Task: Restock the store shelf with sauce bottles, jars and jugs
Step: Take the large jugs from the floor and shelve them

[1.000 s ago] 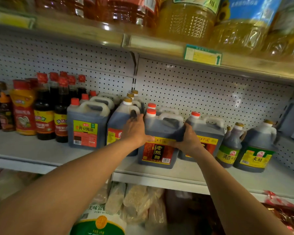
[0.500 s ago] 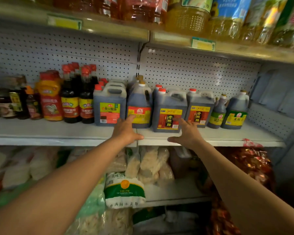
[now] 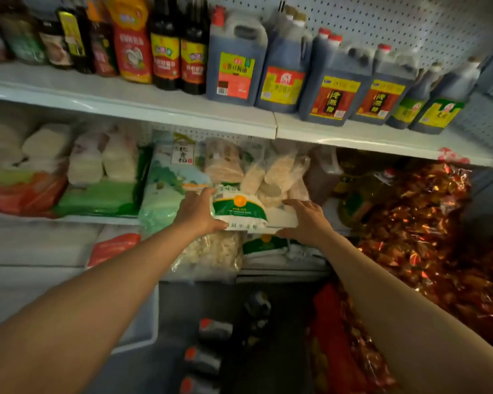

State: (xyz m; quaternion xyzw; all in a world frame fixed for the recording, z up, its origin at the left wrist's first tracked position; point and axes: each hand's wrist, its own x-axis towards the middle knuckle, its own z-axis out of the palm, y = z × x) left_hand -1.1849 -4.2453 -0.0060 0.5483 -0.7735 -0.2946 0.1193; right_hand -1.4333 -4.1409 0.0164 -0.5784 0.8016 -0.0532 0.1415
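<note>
Dark sauce jugs and bottles stand in a row on the white upper shelf (image 3: 154,109). Among them, a jug with a red and yellow label (image 3: 335,95) stands near the shelf's front edge, with a twin jug (image 3: 382,95) to its right. My left hand (image 3: 197,213) and my right hand (image 3: 308,221) are both lower, in front of the shelf below, with fingers spread and nothing in them. They flank a white and green noodle bag (image 3: 239,207). More dark jugs with red caps (image 3: 211,328) lie blurred on the floor below.
Bagged noodles and rice cakes (image 3: 103,166) fill the lower shelf. Shiny red and gold packets (image 3: 427,223) pile up at the right. A white crate edge (image 3: 145,331) sits low left. A pegboard back wall (image 3: 382,21) closes off the upper shelf.
Both hands let go of the red-labelled jug, which stays on the shelf, then dropped from the upper shelf's edge to the lower shelf. The view tilted down towards the floor.
</note>
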